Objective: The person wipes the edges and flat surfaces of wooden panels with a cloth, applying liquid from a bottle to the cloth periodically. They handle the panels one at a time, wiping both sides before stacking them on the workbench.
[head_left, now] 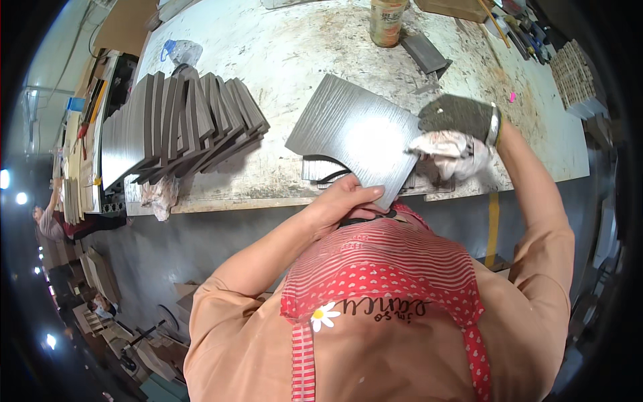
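A flat grey board [351, 117] with a wood-grain face is tilted up off the table's near edge, a bright glare on its surface. My bare left hand [347, 199] grips its near corner, thumb on top and fingers underneath. At the board's right edge, my right hand [461, 119] wears a dark glove and is closed on a crumpled, stained white rag [455, 151]. The rag lies against that edge. Partly hidden below the board is another grey piece [323, 169] with a dark curved edge. To the left, several similar grey boards [184, 117] lean in an overlapping row.
The worn white table [281, 47] carries a clear plastic bottle [182, 52], a jar [386, 25] and a dark block [425, 53] toward the back. Hand tools [522, 37] lie far right, near stacked woven-textured pieces [575, 75]. Another rag [159, 195] hangs over the near left edge.
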The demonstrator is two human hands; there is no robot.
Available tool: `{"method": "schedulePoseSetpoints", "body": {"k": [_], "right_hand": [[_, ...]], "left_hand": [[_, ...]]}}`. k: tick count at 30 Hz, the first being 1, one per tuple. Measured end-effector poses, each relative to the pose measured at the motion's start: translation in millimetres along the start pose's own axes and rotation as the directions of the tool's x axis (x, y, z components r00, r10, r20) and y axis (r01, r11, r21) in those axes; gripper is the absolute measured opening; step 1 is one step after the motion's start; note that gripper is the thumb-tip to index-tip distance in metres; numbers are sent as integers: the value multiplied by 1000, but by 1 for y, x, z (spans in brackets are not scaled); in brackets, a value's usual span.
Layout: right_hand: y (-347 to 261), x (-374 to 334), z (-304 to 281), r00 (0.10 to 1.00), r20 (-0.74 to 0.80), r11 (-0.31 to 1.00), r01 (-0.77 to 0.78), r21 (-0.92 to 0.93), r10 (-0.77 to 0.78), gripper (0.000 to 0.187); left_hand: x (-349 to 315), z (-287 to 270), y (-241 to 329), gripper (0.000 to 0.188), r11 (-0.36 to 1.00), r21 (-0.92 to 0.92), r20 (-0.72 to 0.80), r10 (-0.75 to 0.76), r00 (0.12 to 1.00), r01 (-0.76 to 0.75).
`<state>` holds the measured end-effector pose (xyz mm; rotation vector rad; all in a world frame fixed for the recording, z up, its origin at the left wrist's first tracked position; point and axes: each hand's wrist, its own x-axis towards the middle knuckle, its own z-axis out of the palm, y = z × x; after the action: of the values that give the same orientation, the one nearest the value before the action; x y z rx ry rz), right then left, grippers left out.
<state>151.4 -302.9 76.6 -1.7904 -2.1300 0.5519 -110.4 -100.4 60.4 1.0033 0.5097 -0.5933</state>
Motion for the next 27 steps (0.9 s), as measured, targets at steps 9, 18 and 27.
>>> {"method": "schedulePoseSetpoints", "body": {"k": [9, 18, 27], "right_hand": [[6, 49, -31, 972, 234, 955, 67, -290, 3, 33], [-45, -23, -28, 646, 244, 578, -760, 297, 724, 26], [-21, -9, 76, 886, 140, 773, -456, 441, 443, 35]], "left_hand": [[27, 22, 3, 58, 955, -110, 253, -242, 937, 276], [-42, -45, 43, 47, 625, 710, -217, 633, 743, -325], [24, -75, 31, 66, 861, 423, -289, 425, 858, -284]]}}
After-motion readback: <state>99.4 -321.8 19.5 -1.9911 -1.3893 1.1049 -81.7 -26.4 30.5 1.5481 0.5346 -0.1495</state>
